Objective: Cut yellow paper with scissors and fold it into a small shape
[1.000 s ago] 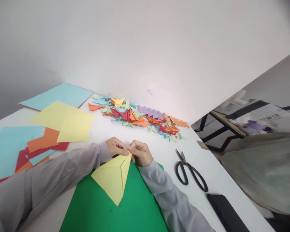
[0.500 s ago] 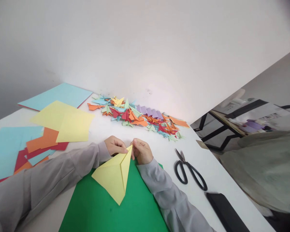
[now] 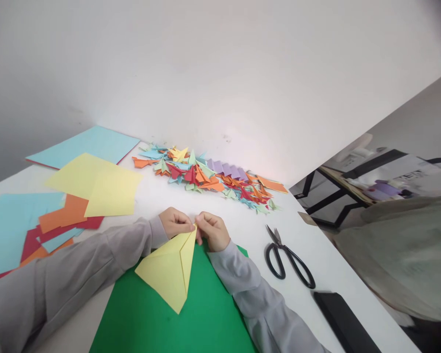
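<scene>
A folded sheet of yellow paper (image 3: 167, 272) hangs from its narrow tip, slanting down over a green mat (image 3: 220, 314). Two flaps meet along a seam near its right side. My left hand (image 3: 174, 223) is closed, pinching the paper's upper left edge close to the tip. At the tip itself, my right hand (image 3: 213, 231) is closed with thumb and fingers on the paper. The fingertips of both hands nearly meet there, and the finer fold between them is hidden.
Small folded paper planes (image 3: 202, 176) in many colours lie heaped along the wall. Yellow sheets (image 3: 112, 191), orange pieces (image 3: 69, 213) and blue sheets (image 3: 18, 220) lie on the left. Black-handled scissors (image 3: 288, 257) and a flat black object (image 3: 343, 318) are at the right. A person's clothing (image 3: 404, 255) shows beyond the table.
My right hand has shifted slightly left and closed over the paper's tip, covering it. The yellow paper has moved a little left and down. My left hand stays almost in place.
</scene>
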### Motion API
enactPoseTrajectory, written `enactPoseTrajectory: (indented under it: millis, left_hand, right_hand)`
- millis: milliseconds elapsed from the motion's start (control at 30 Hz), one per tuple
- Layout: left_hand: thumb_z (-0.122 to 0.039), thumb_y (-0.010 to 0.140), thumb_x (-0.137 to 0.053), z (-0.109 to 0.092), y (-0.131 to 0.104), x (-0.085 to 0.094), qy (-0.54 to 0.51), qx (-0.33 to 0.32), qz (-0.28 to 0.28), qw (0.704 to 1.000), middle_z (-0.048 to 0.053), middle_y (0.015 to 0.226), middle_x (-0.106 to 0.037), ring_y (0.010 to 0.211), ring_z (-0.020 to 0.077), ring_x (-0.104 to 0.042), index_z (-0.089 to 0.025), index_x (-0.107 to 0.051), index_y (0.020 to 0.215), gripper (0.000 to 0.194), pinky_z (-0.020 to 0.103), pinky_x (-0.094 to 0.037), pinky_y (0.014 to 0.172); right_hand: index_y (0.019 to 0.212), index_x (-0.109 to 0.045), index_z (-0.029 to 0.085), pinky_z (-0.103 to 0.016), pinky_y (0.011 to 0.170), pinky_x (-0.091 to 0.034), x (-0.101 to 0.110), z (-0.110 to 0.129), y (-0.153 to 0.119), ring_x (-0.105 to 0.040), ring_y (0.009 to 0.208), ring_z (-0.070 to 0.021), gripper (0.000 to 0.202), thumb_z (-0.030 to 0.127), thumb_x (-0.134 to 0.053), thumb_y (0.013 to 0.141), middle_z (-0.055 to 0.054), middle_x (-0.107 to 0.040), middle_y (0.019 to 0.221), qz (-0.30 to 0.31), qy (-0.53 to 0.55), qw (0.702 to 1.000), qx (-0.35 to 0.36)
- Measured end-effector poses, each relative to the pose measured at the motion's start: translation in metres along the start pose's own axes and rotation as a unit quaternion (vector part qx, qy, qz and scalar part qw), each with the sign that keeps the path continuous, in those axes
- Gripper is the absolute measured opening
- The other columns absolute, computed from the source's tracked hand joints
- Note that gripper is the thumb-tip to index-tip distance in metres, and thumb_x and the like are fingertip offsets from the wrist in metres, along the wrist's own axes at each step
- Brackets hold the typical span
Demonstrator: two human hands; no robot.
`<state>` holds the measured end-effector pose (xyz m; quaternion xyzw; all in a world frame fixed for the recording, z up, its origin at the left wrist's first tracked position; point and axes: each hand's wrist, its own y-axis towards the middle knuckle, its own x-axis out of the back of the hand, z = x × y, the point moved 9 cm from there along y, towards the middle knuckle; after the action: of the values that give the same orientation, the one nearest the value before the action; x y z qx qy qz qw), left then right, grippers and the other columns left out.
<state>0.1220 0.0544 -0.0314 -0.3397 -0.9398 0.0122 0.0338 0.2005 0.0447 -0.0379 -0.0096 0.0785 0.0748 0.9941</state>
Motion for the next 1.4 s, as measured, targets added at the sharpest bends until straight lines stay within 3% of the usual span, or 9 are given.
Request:
enactPoseTrajectory:
  millis: [133, 267, 400, 667, 833, 1100, 1300, 1400]
  left_hand:
    - [-0.033, 0.062, -0.06, -0.003, 0.0, -0.002, 0.003, -0.025, 0.001, 1.0, -0.002, 0.04, -0.049, 0.038, 0.0054, -0.037, -0.009, -0.063, 0.053, 0.026, 0.019, -0.024, 0.038]
    - [-0.031, 0.06, -0.062, -0.001, 0.0, -0.002, -0.004, -0.027, 0.003, 1.0, -0.001, 0.04, -0.051, 0.038, 0.0057, -0.037, -0.009, -0.066, 0.055, 0.023, 0.019, -0.026, 0.038]
    - [-0.032, 0.06, -0.065, 0.002, 0.002, 0.003, -0.032, 0.0, -0.011, 0.999, -0.001, 0.042, -0.054, 0.039, 0.0065, -0.042, -0.01, -0.066, 0.056, 0.022, 0.018, -0.029, 0.038]
    - [-0.024, 0.044, -0.076, 0.015, 0.008, 0.029, -0.171, 0.055, -0.148, 0.973, -0.002, 0.046, -0.058, 0.04, 0.0068, -0.048, -0.012, -0.066, 0.064, 0.026, 0.018, -0.035, 0.039]
    - [-0.029, 0.045, -0.076, 0.021, 0.011, 0.024, -0.204, 0.045, -0.12, 0.971, 0.0, 0.049, -0.059, 0.041, 0.0085, -0.05, -0.011, -0.065, 0.064, 0.028, 0.02, -0.038, 0.04]
    - [-0.027, 0.041, -0.076, -0.006, 0.008, 0.025, -0.123, -0.048, -0.112, 0.985, -0.002, 0.048, -0.053, 0.042, 0.006, -0.045, -0.01, -0.06, 0.046, 0.024, 0.018, -0.034, 0.039]
    - [-0.037, 0.05, -0.072, 0.002, 0.01, 0.017, -0.179, -0.002, -0.074, 0.981, -0.004, 0.04, -0.046, 0.036, 0.0056, -0.041, -0.013, -0.05, 0.043, 0.034, 0.019, -0.03, 0.037]
    - [-0.041, 0.057, -0.068, 0.002, 0.008, 0.015, -0.147, 0.005, -0.078, 0.986, -0.004, 0.038, -0.045, 0.037, 0.0057, -0.039, -0.013, -0.049, 0.046, 0.035, 0.02, -0.029, 0.038]
  right_hand:
    - [0.049, -0.049, 0.016, -0.014, 0.027, -0.025, -0.001, 0.001, -0.001, -0.04, 0.024, -0.0047, 0.035, 0.041, -0.071, 0.057, 0.004, -0.053, 0.035, -0.005, -0.023, 1.0, -0.012]
    - [0.046, -0.046, 0.016, -0.015, 0.025, -0.023, 0.0, -0.004, -0.001, -0.037, 0.022, -0.0047, 0.04, 0.046, -0.067, 0.061, 0.004, -0.051, 0.032, -0.011, -0.015, 0.999, -0.036]
    - [0.05, -0.049, 0.016, -0.016, 0.027, -0.028, 0.0, -0.002, 0.0, -0.042, 0.025, -0.0068, 0.046, 0.058, -0.053, 0.068, 0.003, -0.051, 0.033, -0.01, 0.02, 1.0, -0.017]
    - [0.054, -0.05, 0.015, -0.015, 0.03, -0.029, -0.011, 0.003, -0.004, -0.042, 0.027, -0.0051, 0.032, 0.04, -0.069, 0.06, 0.005, -0.052, 0.036, 0.036, -0.053, 0.998, -0.016]
    - [0.053, -0.049, 0.016, -0.016, 0.03, -0.03, -0.012, 0.002, -0.005, -0.042, 0.028, -0.0053, 0.032, 0.041, -0.069, 0.057, 0.006, -0.051, 0.037, 0.037, -0.063, 0.997, -0.023]
    - [0.056, -0.054, 0.014, -0.018, 0.033, -0.026, -0.021, 0.001, -0.007, -0.037, 0.034, -0.0042, 0.034, 0.046, -0.064, 0.062, 0.006, -0.045, 0.041, 0.051, -0.165, 0.985, -0.014]
    - [0.051, -0.05, 0.015, -0.02, 0.037, -0.025, -0.024, -0.002, -0.008, -0.034, 0.037, -0.0049, 0.037, 0.048, -0.062, 0.065, 0.006, -0.041, 0.04, 0.064, -0.167, 0.984, -0.02]
    - [0.05, -0.05, 0.016, -0.021, 0.037, -0.023, -0.025, -0.002, -0.009, -0.031, 0.038, -0.005, 0.038, 0.048, -0.062, 0.065, 0.007, -0.039, 0.04, 0.074, -0.166, 0.983, -0.017]
